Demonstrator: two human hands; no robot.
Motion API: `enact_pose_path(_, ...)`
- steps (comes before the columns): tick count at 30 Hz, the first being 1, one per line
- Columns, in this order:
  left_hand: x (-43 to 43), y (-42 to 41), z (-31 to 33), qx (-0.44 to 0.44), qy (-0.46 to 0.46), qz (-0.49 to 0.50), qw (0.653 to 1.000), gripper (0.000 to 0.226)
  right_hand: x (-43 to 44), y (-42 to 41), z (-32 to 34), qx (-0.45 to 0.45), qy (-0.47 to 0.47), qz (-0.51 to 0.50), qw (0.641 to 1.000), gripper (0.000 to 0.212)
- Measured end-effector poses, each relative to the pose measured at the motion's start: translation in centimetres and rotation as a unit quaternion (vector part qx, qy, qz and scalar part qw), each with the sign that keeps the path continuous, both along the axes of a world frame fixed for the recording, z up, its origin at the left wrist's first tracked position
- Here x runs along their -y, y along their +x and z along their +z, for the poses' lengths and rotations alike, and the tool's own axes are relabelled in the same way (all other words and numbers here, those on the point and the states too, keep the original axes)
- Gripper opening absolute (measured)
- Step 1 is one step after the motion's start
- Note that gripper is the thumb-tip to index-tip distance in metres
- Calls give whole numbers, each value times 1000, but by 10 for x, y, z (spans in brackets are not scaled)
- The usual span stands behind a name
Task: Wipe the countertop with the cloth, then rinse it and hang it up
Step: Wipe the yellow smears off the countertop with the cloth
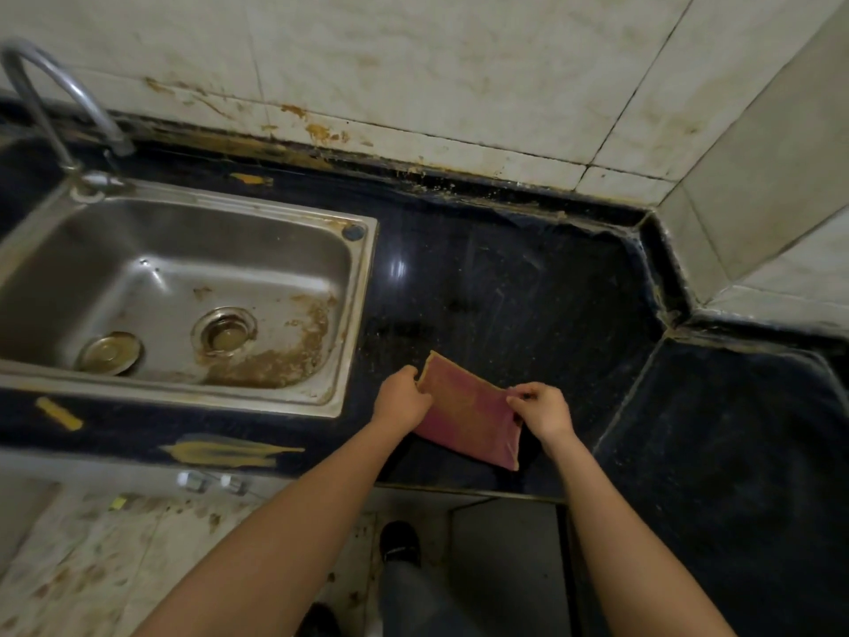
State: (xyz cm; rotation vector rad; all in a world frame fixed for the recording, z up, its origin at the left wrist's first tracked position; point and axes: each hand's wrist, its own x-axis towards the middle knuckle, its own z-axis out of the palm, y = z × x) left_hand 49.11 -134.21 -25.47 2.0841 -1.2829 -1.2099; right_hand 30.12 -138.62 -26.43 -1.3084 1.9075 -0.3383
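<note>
The cloth [468, 416], a reddish rectangle, is spread flat just to the right of the sink [363, 314], near that sink's front corner and low over the dark countertop [505, 278]. Whether its lower edge rests on the surface or hangs just clear, I cannot tell. Its top edge runs from the sink side, up and left, down to the right, away from the sink, and the sheet falls toward the person from there.

The left hand [402, 397] pinches the corner nearest the sink, fingers curled onto the edge. The right hand [544, 413] pinches the far end of that same top edge, thumb and fingertips closed on the fabric. So the cloth lies between the two hands, each about equally close to it.

The unwiped stretch of counter lies beyond the cloth, farther back from the sink's front corner. Wiping probably means lowering the cloth flat and pushing away. The tap [55, 98] stands at the sink's far-left corner, well apart.
</note>
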Motion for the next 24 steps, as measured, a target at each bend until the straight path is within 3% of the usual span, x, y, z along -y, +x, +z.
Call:
enact_pose_path(1, 4, -3, 1, 8, 3, 17, 1000, 25, 3, -1, -1, -11, -1, 17, 1000, 8)
enact_pose_path(3, 8, -6, 5, 18, 0, 30, 999, 14, 7, -5, -2, -51, -16, 53, 997, 16)
enact_pose_path(5, 11, -9, 5, 18, -1, 31, 999, 26, 5, -8, 3, -86, -54, 93, 990, 16)
enact_pose_path(7, 15, -11, 6, -12, 23, 42, 999, 30, 0, -11, 14, -31, -86, 138, 986, 13)
enact_pose_path(10, 20, -7, 14, -149, 45, 95, 983, 19, -14, -16, 46, 61, -121, 175, 975, 24)
enact_pose_path(14, 9, 14, 54, -245, -78, 50, 965, 22, -35, -27, 99, 113, -211, 183, 954, 30)
enact_pose_path(19, -15, 40, 106, -233, -207, -63, 948, 21, -37, -40, 153, 183, -266, 151, 934, 40)
enact_pose_path(24, 20, 38, 94, -119, -206, -71, 969, 23, 19, -33, 140, 120, -240, 157, 950, 31)
